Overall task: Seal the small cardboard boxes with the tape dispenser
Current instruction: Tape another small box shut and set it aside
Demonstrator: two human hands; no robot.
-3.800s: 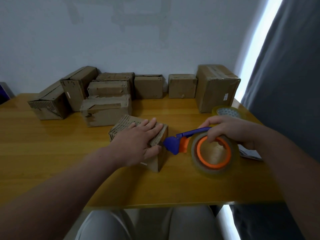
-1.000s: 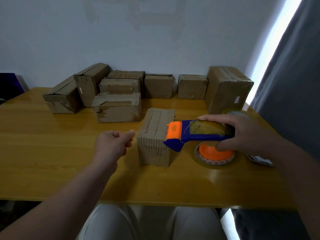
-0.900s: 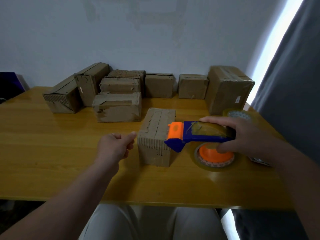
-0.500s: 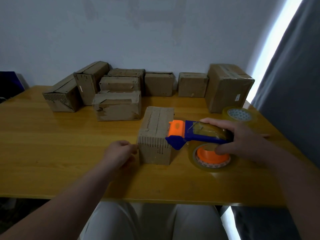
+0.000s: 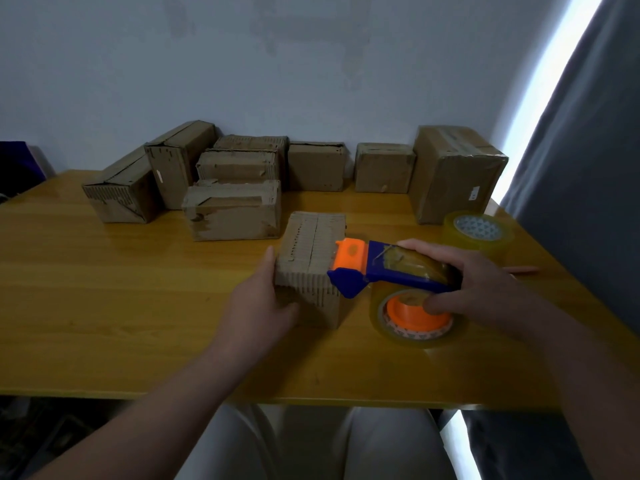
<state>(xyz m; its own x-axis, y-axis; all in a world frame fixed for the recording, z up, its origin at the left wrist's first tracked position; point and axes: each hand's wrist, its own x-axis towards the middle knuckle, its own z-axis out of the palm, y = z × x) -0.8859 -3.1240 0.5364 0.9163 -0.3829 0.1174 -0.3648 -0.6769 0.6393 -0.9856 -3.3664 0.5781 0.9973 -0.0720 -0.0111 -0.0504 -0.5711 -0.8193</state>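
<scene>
Your left hand (image 5: 258, 306) cups a corner of the cardboard box (image 5: 313, 237), thumb raised — your right hand (image 5: 485, 289) grips the tape dispenser (image 5: 381, 271).

A small brown box (image 5: 313, 244) stands mid-frame on the counter (image 5: 104, 306). Its ribbed top is worn and its flaps are closed, with the seam running away from me. The left hand (image 5: 256, 313) holds its near left corner. The tape dispenser (image 5: 391, 271), blue with an orange head, touches the box's right top edge in the right hand (image 5: 485, 289). Its roll of tape (image 5: 415, 317) lies flat at lower right. More boxes (image 5: 315, 168) line the wall above.
</scene>
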